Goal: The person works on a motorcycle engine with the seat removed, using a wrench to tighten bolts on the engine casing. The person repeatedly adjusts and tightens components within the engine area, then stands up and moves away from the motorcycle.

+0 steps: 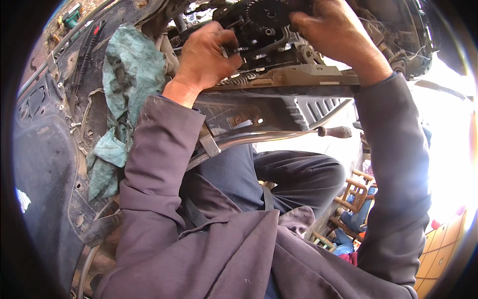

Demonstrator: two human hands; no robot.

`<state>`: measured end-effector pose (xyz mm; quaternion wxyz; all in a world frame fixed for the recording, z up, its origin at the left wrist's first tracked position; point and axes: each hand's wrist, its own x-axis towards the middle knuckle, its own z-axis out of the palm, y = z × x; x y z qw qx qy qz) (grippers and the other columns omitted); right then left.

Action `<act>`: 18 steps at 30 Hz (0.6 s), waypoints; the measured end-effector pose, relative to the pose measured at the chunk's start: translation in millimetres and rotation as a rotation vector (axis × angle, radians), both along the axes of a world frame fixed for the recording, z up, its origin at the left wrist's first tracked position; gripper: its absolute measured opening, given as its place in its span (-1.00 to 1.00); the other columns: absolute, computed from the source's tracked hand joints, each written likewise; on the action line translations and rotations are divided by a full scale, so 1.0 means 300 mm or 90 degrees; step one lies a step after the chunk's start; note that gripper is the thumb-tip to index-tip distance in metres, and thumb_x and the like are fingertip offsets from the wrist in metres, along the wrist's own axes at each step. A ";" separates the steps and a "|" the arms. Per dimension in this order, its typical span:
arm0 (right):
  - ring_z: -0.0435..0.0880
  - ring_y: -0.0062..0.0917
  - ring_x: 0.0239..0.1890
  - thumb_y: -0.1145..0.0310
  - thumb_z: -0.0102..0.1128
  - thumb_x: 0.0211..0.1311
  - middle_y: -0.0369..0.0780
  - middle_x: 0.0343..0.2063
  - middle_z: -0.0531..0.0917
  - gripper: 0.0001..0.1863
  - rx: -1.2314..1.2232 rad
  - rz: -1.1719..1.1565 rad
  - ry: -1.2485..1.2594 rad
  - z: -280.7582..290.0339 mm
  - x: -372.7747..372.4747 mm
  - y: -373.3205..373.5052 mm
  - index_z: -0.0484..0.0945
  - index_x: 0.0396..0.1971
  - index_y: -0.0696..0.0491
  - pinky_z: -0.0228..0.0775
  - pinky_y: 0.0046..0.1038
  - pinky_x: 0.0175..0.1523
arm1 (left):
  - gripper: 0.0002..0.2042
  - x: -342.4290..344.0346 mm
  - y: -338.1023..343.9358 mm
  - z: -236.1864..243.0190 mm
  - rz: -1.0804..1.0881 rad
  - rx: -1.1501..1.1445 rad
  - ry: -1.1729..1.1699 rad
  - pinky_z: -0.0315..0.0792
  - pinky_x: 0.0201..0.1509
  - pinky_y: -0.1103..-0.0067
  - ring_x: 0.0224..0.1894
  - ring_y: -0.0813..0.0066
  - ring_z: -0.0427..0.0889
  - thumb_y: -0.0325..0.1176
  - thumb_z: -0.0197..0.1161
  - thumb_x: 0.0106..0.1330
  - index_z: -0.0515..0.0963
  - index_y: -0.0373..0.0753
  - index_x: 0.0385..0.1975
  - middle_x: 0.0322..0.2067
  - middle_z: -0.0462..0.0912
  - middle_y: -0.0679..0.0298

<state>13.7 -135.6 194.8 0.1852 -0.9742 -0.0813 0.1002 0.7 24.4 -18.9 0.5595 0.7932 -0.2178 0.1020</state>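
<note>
We are looking down at a black toothed wheel (268, 14), sitting at the top centre of the frame among the exposed parts of greasy machinery (259, 52). To its left, our left hand (211, 55) is curling inward over the mechanism, thumb and fingers bending toward each other with only a little room between; we cannot tell whether they are gripping anything. At the upper right of the frame, our right hand (326, 25) is reaching in beside the wheel with its fingers folded; the upper edge and the dark parts are hiding its tips, so we cannot tell what it has hold of, if anything.

As for progress, the machinery is lying uncovered and the wheel is showing, so opening up appears done. We seem to be in the middle of handwork inside; closing up is apparently remaining, and how much else is left we cannot tell.

Below the hands, a metal crossbar (298, 75) is running across the upper centre. A stained teal cloth (132, 74) is hanging at the upper left, and a rounded handle (338, 132) is jutting out right of centre. At the lower right, a wooden stool (354, 195) is standing.
</note>
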 end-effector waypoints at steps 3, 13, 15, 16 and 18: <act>0.73 -0.13 -0.29 0.57 0.11 0.06 0.03 -0.39 0.70 -0.81 -0.094 0.087 -0.037 0.016 -0.021 -0.009 0.60 -0.30 0.25 0.55 -0.21 -0.15 | -0.82 0.003 -0.009 -0.004 0.048 -0.026 -0.113 0.53 -0.20 0.50 -0.30 0.37 0.65 -0.55 0.43 -0.04 0.62 -0.29 -0.42 -0.36 0.60 0.26; 0.61 0.10 -0.08 0.53 0.16 0.12 0.12 -0.26 0.66 -0.69 -0.185 0.303 0.164 -0.050 -0.066 -0.024 0.50 -0.10 0.23 0.45 -0.11 0.00 | -0.85 -0.017 -0.006 0.051 -0.042 -0.006 -0.070 0.49 -0.38 0.55 -0.48 0.49 0.62 -0.54 0.40 0.01 0.64 -0.32 -0.39 -0.46 0.65 0.17; 0.65 0.01 0.01 0.47 0.19 0.11 0.12 -0.18 0.69 -0.61 -0.208 0.276 0.242 -0.054 -0.048 -0.019 0.56 -0.03 0.25 0.47 -0.14 0.10 | -0.85 -0.023 -0.006 0.075 -0.074 0.022 0.015 0.47 -0.42 0.52 -0.54 0.47 0.61 -0.53 0.38 0.04 0.65 -0.33 -0.37 -0.56 0.63 0.13; 0.68 -0.04 0.05 0.44 0.20 0.10 0.12 -0.15 0.71 -0.57 -0.201 0.279 0.259 -0.058 -0.042 -0.017 0.59 0.01 0.26 0.48 -0.16 0.15 | -0.86 -0.026 -0.006 0.086 -0.077 0.039 0.042 0.47 -0.42 0.51 -0.55 0.44 0.62 -0.53 0.37 0.05 0.65 -0.33 -0.37 -0.57 0.63 0.11; 0.65 0.04 -0.02 0.49 0.18 0.11 0.13 -0.21 0.68 -0.64 -0.190 0.265 0.259 -0.072 -0.043 -0.014 0.54 -0.05 0.24 0.45 -0.11 0.06 | -0.87 -0.032 -0.007 0.103 -0.080 0.055 0.056 0.47 -0.43 0.48 -0.56 0.36 0.63 -0.54 0.36 0.06 0.63 -0.33 -0.37 -0.58 0.62 0.06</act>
